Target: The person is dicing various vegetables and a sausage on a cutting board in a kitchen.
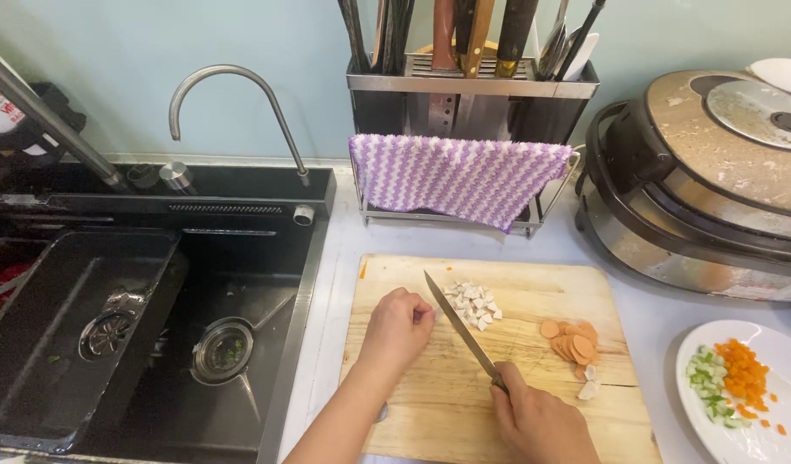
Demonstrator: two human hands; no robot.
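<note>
While the black double-basin sink point(112, 344) with its curved steel tap point(232, 94) fills the 9 o'clock side of the view, a rounded steel-and-brown electric cooker point(696, 180) sits at 2 o'clock. At 12 o'clock stands a steel knife-and-utensil rack point(473, 94), and a purple-and-white zigzag cloth point(464, 176) hangs over its front rail. A pale rectangular wooden chopping board point(430, 387) lies on the white counter at the centre, running toward 6 o'clock. At 4 o'clock, a round white plate point(778, 361) holds diced orange carrot and green pieces.

The right hand point(537, 425), at 6 o'clock, is closed tight around the handle of a long steel-bladed kitchen knife point(460, 331), whose blade slants up toward 11 o'clock across the board. The left hand point(400, 326) rests on the board with its fingers curled under, knuckles just beside the blade; whether it holds anything I cannot tell. A small heap of white diced cubes point(475, 305) lies just past the blade at 1 o'clock, and a cluster of round orange-pink slices point(574, 341) sits at 3 o'clock of it, with two white chunks point(589, 384) just below them.
</note>
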